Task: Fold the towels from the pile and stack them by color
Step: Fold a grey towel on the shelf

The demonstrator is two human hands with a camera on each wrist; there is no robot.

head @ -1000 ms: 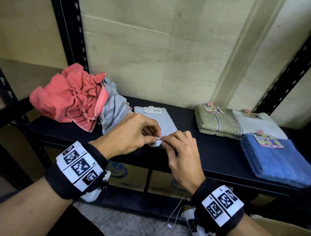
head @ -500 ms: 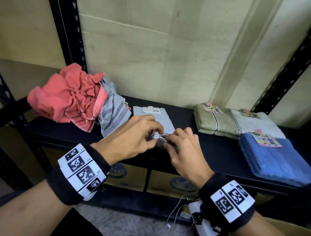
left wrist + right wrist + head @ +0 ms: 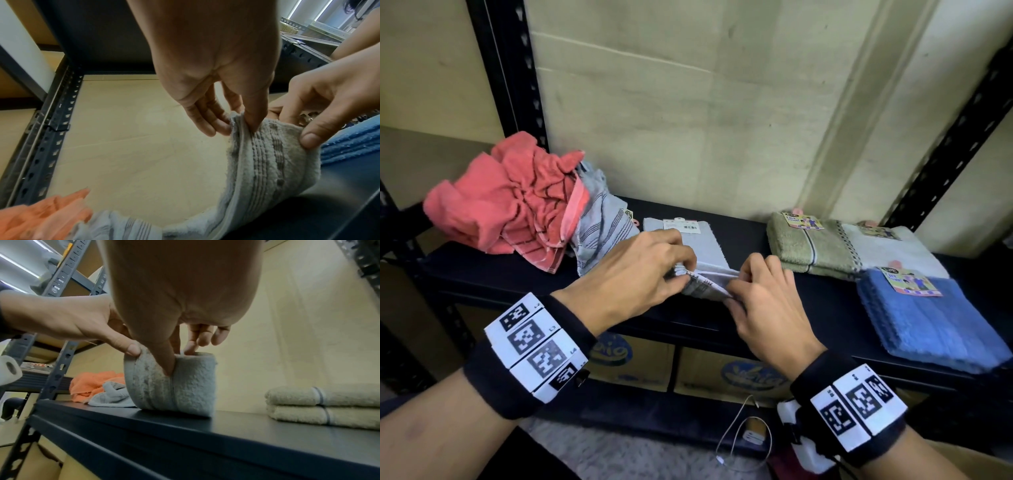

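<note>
A small grey towel (image 3: 705, 251) with a white barcode label lies in the middle of the black shelf (image 3: 808, 301). My left hand (image 3: 681, 274) and right hand (image 3: 734, 284) both pinch its near edge and hold it raised off the shelf. In the left wrist view the left hand (image 3: 240, 128) pinches the striped hem of the grey towel (image 3: 267, 159) between thumb and fingers. In the right wrist view the right hand (image 3: 176, 363) pinches the lifted fold of the towel (image 3: 185, 389). At the left lies the pile: a crumpled red towel (image 3: 506, 195) and a grey striped towel (image 3: 602, 233).
Folded towels lie at the right of the shelf: an olive-green one (image 3: 804, 246), a pale one (image 3: 893, 246) behind, and a blue one (image 3: 924, 318) in front, each with a paper label. Cardboard boxes (image 3: 729, 373) stand under the shelf. Black uprights (image 3: 506, 68) frame the shelf.
Both hands have lifted the grey towel's near edge off the shelf and moved it slightly away from me. The two hands have also spread a little apart along that edge.
</note>
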